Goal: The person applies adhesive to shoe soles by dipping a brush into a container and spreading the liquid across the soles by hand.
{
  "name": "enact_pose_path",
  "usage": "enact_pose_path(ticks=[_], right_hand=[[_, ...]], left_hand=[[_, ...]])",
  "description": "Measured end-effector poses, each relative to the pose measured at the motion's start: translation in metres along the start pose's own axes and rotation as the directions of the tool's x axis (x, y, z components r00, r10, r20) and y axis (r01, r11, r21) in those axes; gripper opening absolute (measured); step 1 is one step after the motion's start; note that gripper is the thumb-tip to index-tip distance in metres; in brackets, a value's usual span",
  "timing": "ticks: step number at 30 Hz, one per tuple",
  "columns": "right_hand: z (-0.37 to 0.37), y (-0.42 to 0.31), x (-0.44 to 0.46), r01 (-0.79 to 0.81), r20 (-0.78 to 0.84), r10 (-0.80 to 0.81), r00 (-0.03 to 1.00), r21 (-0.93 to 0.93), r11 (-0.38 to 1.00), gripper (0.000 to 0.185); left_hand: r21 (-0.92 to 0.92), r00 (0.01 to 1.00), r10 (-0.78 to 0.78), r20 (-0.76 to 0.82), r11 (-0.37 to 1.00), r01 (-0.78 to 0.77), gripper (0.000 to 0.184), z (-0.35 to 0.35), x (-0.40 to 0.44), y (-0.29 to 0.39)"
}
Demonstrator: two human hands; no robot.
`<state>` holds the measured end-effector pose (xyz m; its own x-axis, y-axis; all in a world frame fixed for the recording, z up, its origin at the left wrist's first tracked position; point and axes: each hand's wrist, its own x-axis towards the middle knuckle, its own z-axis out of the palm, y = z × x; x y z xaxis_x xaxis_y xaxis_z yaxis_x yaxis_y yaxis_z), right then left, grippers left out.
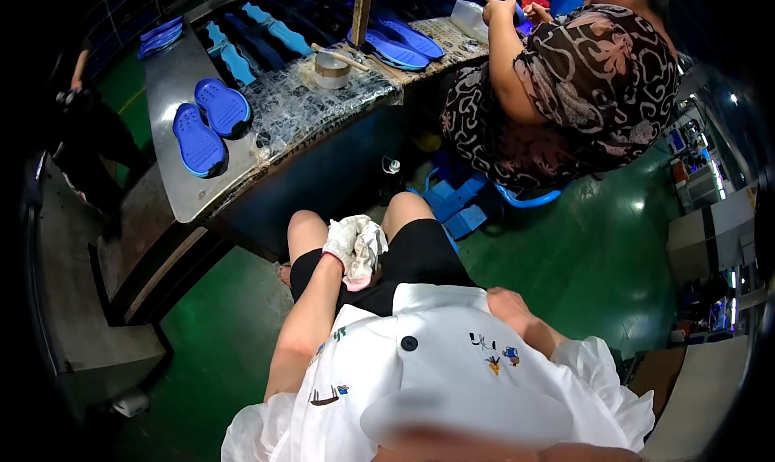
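On my lap, between my knees, my left hand (342,241) wears a white glove and is closed on a crumpled white cloth or glove (369,250) with a pinkish edge. My right hand (507,302) rests by my right hip, bare, at the side of my white shirt; its fingers are hidden. Ahead to the left, a pair of blue shoe soles (198,139) lies on the metal end of the workbench (173,194), beyond my reach of the moment.
A roll of tape (332,70) and a stick lie on the bench's wrapped edge. More blue soles (395,46) and light-blue pieces (231,54) are behind. A seated co-worker (565,90) works at the right. Blue crates (466,220) stand on the green floor (565,260).
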<state>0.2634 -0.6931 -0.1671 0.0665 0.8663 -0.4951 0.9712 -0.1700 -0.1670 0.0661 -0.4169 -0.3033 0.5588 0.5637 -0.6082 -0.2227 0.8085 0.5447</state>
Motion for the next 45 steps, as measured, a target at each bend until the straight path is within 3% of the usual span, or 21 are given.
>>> enact_pose_path(ticks=[2, 4, 5, 6, 8, 11, 14, 21, 24, 27, 29, 30, 31, 32, 33, 34, 36, 37, 38, 40, 45], right_hand=[[-0.006, 0.006, -0.008, 0.018, 0.003, -0.019, 1.0, 0.19, 0.982, 0.026], [-0.017, 0.007, -0.024, -0.236, 0.233, 0.108, 0.966, 0.638, 0.733, 0.026], [-0.012, 0.01, -0.03, -0.204, 0.172, 0.115, 0.978, 0.694, 0.691, 0.022], [0.005, 0.016, -0.033, -0.205, 0.175, 0.114, 0.978, 0.696, 0.689, 0.022], [0.045, 0.03, -0.028, 0.174, -0.368, 0.013, 0.93, 0.471, 0.865, 0.02], [0.034, 0.025, -0.019, 0.102, -0.422, 0.003, 0.906, 0.227, 0.969, 0.018], [0.043, 0.013, -0.002, 0.041, -0.506, 0.085, 0.858, 0.233, 0.972, 0.015], [0.051, 0.024, 0.019, -0.178, -0.424, 0.378, 0.823, 0.439, 0.881, 0.024], [0.071, 0.033, 0.064, -0.066, -0.469, 0.311, 0.826, 0.468, 0.881, 0.028], [0.05, 0.019, 0.068, -0.197, -0.179, 0.414, 0.892, 0.671, 0.714, 0.031], [0.048, 0.023, 0.051, -0.096, -0.28, 0.259, 0.924, 0.486, 0.869, 0.029], [0.069, 0.046, 0.047, 0.199, -0.549, -0.039, 0.835, 0.236, 0.951, 0.032], [0.076, 0.052, 0.049, 0.176, -0.515, -0.025, 0.857, 0.247, 0.953, 0.033], [0.083, 0.056, 0.047, 0.374, -0.627, -0.019, 0.779, 0.441, 0.816, 0.03], [0.088, 0.055, 0.049, 0.301, -0.589, 0.055, 0.806, 0.488, 0.819, 0.028], [0.092, 0.054, 0.054, 0.217, -0.543, 0.132, 0.829, 0.53, 0.82, 0.027], [0.103, 0.062, 0.072, 0.151, -0.515, 0.209, 0.831, 0.572, 0.806, 0.025], [0.087, 0.046, 0.068, 0.146, -0.625, 0.127, 0.77, 0.366, 0.919, 0.025], [0.072, 0.032, 0.06, 0.111, -0.717, 0.029, 0.696, 0.148, 0.983, 0.024], [0.072, 0.03, 0.054, 0.007, -0.658, 0.171, 0.733, 0.259, 0.966, 0.019], [0.078, 0.042, 0.066, 0.009, -0.543, 0.115, 0.832, 0.221, 0.975, 0.019]], left_hand=[[0.038, 1.0, -0.007, 0.009, 0.999, 0.007, 0.013, -0.004, 0.002, 0.0], [0.055, 0.996, 0.024, -0.091, 0.998, -0.019, 0.014, 0.001, -0.004, 0.001], [0.059, 0.995, 0.023, -0.092, 0.998, -0.018, 0.014, -0.005, 0.003, -0.002], [0.056, 0.999, 0.032, -0.011, 0.998, -0.032, 0.017, -0.015, 0.013, -0.008], [0.056, 0.997, 0.044, 0.07, 0.997, -0.048, 0.021, -0.02, 0.017, -0.011], [0.092, 0.998, 0.056, -0.01, 0.994, -0.055, 0.021, -0.006, 0.002, -0.004], [0.069, 0.997, 0.038, -0.074, 0.997, -0.033, 0.014, -0.006, 0.002, -0.006], [0.122, 0.997, 0.015, -0.074, 0.992, -0.006, 0.013, 0.001, -0.002, -0.004], [0.172, 0.989, 0.048, -0.141, 0.985, -0.024, 0.016, 0.015, -0.019, 0.002], [0.134, 0.963, -0.015, 0.27, 0.991, -0.022, 0.025, -0.006, 0.008, -0.007], [0.274, 0.966, -0.025, 0.259, 0.96, -0.048, 0.033, -0.022, 0.027, -0.016], [0.337, 0.952, -0.005, 0.305, 0.936, -0.103, 0.035, -0.022, 0.027, -0.016], [0.46, 0.913, 0.003, 0.409, 0.863, -0.209, 0.037, -0.047, 0.054, -0.028], [0.288, 0.951, -0.053, 0.304, 0.957, -0.039, 0.035, -0.033, 0.035, -0.017], [0.07, 0.967, -0.12, 0.226, 0.992, 0.107, 0.033, -0.011, 0.012, -0.007], [0.119, 0.995, 0.06, 0.084, 0.99, -0.07, 0.032, -0.001, 0.007, -0.011], [0.259, 0.995, 0.096, 0.007, 0.961, -0.094, 0.027, -0.012, 0.011, -0.014], [0.432, 0.968, 0.229, 0.099, 0.867, -0.249, 0.027, -0.015, 0.013, -0.017], [0.369, 0.977, 0.177, 0.12, 0.906, -0.209, 0.027, -0.016, 0.012, -0.014], [0.208, 0.996, 0.077, 0.054, 0.974, -0.087, 0.028, -0.014, 0.01, -0.012], [0.188, 0.998, 0.05, 0.028, 0.981, -0.054, 0.026, -0.011, 0.013, -0.014]])
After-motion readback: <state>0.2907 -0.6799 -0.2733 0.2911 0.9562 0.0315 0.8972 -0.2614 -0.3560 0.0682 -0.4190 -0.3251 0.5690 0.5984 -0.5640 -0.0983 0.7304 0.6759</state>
